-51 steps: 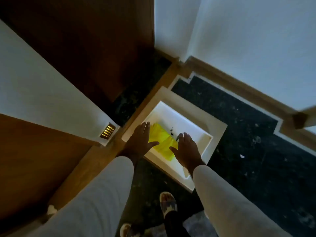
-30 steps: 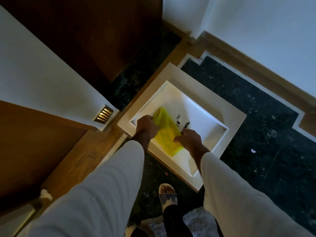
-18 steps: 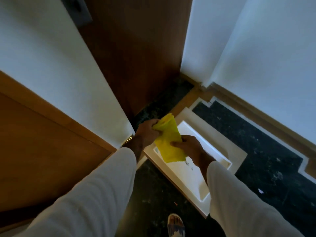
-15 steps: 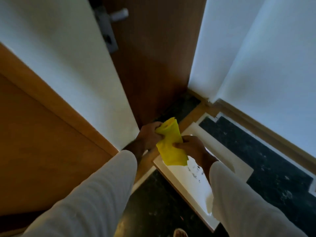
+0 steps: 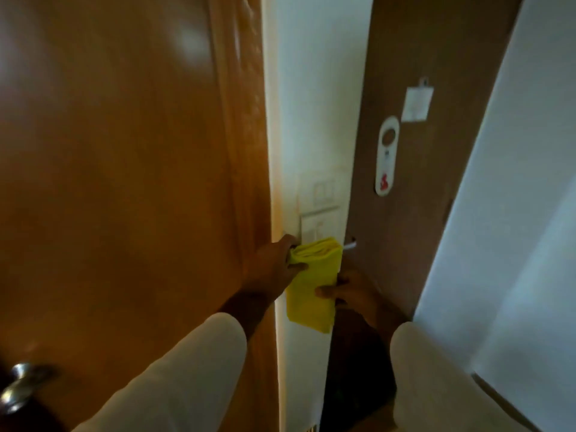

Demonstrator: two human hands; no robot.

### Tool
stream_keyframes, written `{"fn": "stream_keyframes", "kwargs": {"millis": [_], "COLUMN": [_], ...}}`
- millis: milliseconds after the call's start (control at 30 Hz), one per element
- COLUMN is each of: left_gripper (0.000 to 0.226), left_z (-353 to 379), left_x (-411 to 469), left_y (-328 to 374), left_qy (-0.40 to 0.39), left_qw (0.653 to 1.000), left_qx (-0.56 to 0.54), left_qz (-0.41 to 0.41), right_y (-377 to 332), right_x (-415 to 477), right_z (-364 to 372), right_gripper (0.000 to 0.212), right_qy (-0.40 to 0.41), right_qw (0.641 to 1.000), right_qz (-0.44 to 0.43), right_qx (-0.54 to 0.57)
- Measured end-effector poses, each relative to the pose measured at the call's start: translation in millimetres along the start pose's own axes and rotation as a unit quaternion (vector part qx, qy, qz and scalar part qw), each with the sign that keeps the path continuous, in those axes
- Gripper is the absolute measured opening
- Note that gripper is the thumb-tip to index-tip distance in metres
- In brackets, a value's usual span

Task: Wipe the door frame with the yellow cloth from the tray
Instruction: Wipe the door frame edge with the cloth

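We hold the folded yellow cloth point(image 5: 313, 280) up with both hands. Our left hand point(image 5: 271, 268) pinches its upper end, fingers closed over the folds, and our right hand point(image 5: 349, 291) grips its lower right edge between thumb and fingers. Just left of our left fingers runs the orange-brown door frame point(image 5: 246, 151); beyond the fingertips sits a white switch plate point(image 5: 319, 224) on the wall. Right of our right hand stands a dark door point(image 5: 414, 213) with a white hanger tag point(image 5: 386, 155)

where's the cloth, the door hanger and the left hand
cloth point(image 5: 311, 288), head view, middle of the folded face
door hanger point(image 5: 386, 157), head view, its white middle
left hand point(image 5: 271, 266), head view, back of hand
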State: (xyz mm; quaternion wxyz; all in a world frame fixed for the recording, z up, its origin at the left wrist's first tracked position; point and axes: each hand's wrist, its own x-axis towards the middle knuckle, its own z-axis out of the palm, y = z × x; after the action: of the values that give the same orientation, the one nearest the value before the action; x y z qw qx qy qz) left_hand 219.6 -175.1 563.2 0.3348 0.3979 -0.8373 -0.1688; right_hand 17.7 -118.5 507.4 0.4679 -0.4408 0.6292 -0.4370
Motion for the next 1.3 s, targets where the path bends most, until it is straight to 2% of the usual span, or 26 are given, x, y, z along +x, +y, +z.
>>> {"fn": "stream_keyframes", "kwargs": {"millis": [67, 167, 367, 500, 567, 600, 633, 700, 767, 800, 833, 933, 1000, 1100, 1233, 1300], "left_gripper": [0.047, 0.055, 0.048, 0.048, 0.046, 0.044, 0.042, 0.039, 0.035, 0.033, 0.032, 0.04, 0.051, 0.071, 0.083, 0.085], "left_z": [-46.1, -113.1, -213.5, -243.3, -249.4, -251.4, -253.5, -256.2, -256.1, -255.6, -254.8, -255.5, -259.9, -272.6, -290.9, -296.3], "left_x": [12.4, 31.0, 67.1, 90.8, 100.7, 105.0, 109.8, 118.3, 123.7, 125.3, 127.0, 130.4, 131.9, 126.9, 118.3, 117.3], "left_y": [6.2, 15.1, 42.5, 60.0, 66.6, 68.5, 70.1, 71.1, 71.6, 71.3, 70.3, 61.1, 49.4, 29.9, -20.3, -41.8], "left_qy": [0.029, 0.085, 0.159, 0.176, 0.19, 0.195, 0.2, 0.207, 0.208, 0.207, 0.205, 0.197, 0.239, 0.289, 0.263, 0.24], "left_qw": [0.999, 0.995, 0.982, 0.975, 0.972, 0.971, 0.969, 0.968, 0.967, 0.967, 0.968, 0.962, 0.932, 0.874, 0.849, 0.837], "left_qx": [0.015, 0.041, 0.088, 0.119, 0.12, 0.121, 0.122, 0.126, 0.128, 0.129, 0.131, 0.176, 0.257, 0.383, 0.455, 0.486], "left_qz": [0.006, 0.028, 0.056, 0.068, 0.071, 0.072, 0.073, 0.071, 0.07, 0.071, 0.07, 0.072, 0.088, 0.076, 0.065, 0.075], "right_y": [-48.8, -113.3, -211.2, -251.5, -264.7, -269.4, -273.3, -277.6, -280.7, -281.2, -281.1, -278.6, -274.7, -273.9, -276.2, -276.6], "right_x": [1.6, -0.9, -2.8, -3.0, -4.0, -6.5, -8.0, -5.5, 1.1, 9.4, 17.2, 31.1, 38.3, 43.7, 47.3, 51.2], "right_z": [14.6, 38.5, 62.7, 61.7, 61.8, 63.0, 64.9, 72.5, 87.8, 95.4, 102.1, 116.3, 121.8, 127.5, 142.5, 148.2], "right_gripper": [0.048, 0.041, 0.025, 0.026, 0.03, 0.031, 0.032, 0.028, 0.026, 0.033, 0.042, 0.062, 0.069, 0.074, 0.086, 0.094], "right_qy": [-0.007, 0.005, 0.096, 0.171, 0.208, 0.248, 0.304, 0.402, 0.422, 0.417, 0.411, 0.386, 0.367, 0.369, 0.386, 0.396], "right_qw": [0.999, 0.995, 0.974, 0.952, 0.929, 0.904, 0.86, 0.72, 0.601, 0.577, 0.573, 0.598, 0.627, 0.649, 0.686, 0.692], "right_qz": [-0.036, -0.096, -0.205, -0.252, -0.288, -0.303, -0.323, -0.427, -0.526, -0.539, -0.534, -0.485, -0.46, -0.449, -0.428, -0.423], "right_qx": [-0.006, 0.002, 0.006, -0.033, -0.101, -0.17, -0.252, -0.371, -0.43, -0.449, -0.466, -0.508, -0.511, -0.492, -0.444, -0.431]}}
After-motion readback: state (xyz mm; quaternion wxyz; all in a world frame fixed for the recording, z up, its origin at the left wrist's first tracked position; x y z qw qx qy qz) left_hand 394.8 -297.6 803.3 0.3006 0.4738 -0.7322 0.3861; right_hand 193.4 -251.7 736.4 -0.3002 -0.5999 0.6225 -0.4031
